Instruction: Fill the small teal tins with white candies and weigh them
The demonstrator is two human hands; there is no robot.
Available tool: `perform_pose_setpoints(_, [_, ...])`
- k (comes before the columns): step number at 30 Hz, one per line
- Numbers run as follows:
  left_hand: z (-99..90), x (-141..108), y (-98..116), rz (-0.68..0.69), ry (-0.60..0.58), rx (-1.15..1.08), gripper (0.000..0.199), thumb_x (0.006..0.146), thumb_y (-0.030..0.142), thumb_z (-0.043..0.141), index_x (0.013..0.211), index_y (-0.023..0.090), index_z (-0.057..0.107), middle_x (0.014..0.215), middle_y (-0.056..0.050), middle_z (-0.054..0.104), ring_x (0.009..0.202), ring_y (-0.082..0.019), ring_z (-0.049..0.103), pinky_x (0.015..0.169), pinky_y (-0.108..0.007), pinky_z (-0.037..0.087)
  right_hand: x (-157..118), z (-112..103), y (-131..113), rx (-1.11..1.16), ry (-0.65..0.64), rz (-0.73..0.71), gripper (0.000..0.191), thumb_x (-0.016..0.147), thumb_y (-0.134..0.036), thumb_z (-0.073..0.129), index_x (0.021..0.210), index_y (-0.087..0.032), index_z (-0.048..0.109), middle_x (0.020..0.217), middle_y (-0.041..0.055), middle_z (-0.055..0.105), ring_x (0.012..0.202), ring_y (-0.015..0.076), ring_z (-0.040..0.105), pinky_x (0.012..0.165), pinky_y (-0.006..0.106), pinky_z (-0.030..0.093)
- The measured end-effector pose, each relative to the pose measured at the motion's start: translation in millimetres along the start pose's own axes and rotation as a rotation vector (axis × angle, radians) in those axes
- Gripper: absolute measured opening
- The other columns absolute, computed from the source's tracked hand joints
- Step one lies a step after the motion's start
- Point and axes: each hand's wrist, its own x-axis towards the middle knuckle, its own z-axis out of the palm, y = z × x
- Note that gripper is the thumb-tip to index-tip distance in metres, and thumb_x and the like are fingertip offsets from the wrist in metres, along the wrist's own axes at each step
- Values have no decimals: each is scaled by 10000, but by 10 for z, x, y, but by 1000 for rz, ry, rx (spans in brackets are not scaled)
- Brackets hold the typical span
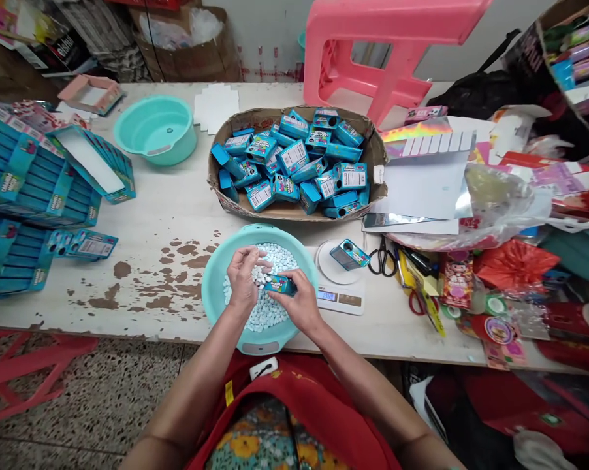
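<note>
Box [279, 284] is partly hidden, gripped in the right hand [299, 299]; it's blue, printed. Left hand [243, 279] cups pale sweets [261, 278].

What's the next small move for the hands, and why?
Probably ease the white pieces at the left hand's fingers into the small blue box. The right hand holds that box right beside them, and both hands are over the turquoise basin, so strays would likely drop back in. Whether the box's near end is open isn't clear.
</note>
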Motion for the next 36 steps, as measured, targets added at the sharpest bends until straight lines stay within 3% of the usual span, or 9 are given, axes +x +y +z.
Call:
perform_pose_setpoints(5, [77, -34, 25, 58, -33, 0, 173, 779, 325, 612, 825, 179, 530, 648, 40, 546, 522, -92, 571, 539, -221, 462, 9, -55, 0, 24, 0, -6, 287, 704, -251, 739, 959, -238, 607, 937, 21, 599, 926, 207, 569, 834, 342, 446])
perform_pose_setpoints(11, [149, -38, 10, 54, 15, 50, 198, 778, 353, 611, 843, 179, 541, 794, 11, 599, 552, -94, 599, 538, -228, 461, 32, -79, 13, 32, 4, 10, 290, 699, -260, 744, 955, -238, 609, 929, 17, 601, 915, 205, 570, 827, 337, 449])
perform_pose_setpoints(16, [190, -66, 45, 109, -23, 20, 155, 808, 328, 592, 834, 183, 543, 632, 43, 534, 525, -96, 573, 554, -231, 454, 36, -111, -16, 50, 14, 0, 305, 695, -242, 751, 962, -234, 604, 940, 21, 594, 924, 200, 568, 830, 328, 447])
perform_pose_setpoints(24, [267, -43, 27, 53, -15, 28, 179, 796, 342, 618, 773, 188, 531, 486, 71, 423, 396, -55, 394, 404, -180, 306, 53, -73, 27, 76, 23, 6, 302, 685, -252, 753, 951, -237, 611, 926, 18, 595, 905, 198, 571, 817, 336, 460])
perform_pose_setpoints(28, [293, -70, 144, -41, -59, 14, 179, 792, 331, 626, 745, 181, 539, 471, 71, 385, 379, -44, 347, 379, -174, 270, 54, -101, 40, 123, 17, 32, 307, 676, -285, 766, 939, -238, 616, 918, 14, 594, 901, 196, 573, 823, 339, 460])
perform_pose_setpoints(32, [142, 28, 283, 3, -48, -63, 146, 797, 323, 619, 802, 190, 557, 504, 67, 379, 398, -43, 341, 374, -161, 259, 34, -185, 89, 223, 23, 30, 366, 664, -328, 783, 980, -246, 617, 980, 23, 597, 963, 200, 573, 879, 350, 454])
perform_pose_setpoints(34, [-16, 168, 199, 4, -25, 6, 164, 783, 338, 622, 813, 188, 563, 561, 48, 444, 429, -49, 383, 386, -163, 276, 16, -201, 152, 252, 43, 50, 370, 657, -338, 787, 976, -245, 625, 988, 26, 599, 975, 203, 573, 898, 361, 449])
perform_pose_setpoints(36, [-177, 328, -16, -89, -41, 224, 198, 740, 353, 643, 769, 171, 568, 614, 24, 499, 467, -66, 424, 414, -179, 311, -16, -208, 208, 274, 58, 84, 361, 652, -338, 790, 962, -242, 632, 973, 25, 598, 966, 204, 574, 900, 368, 449])
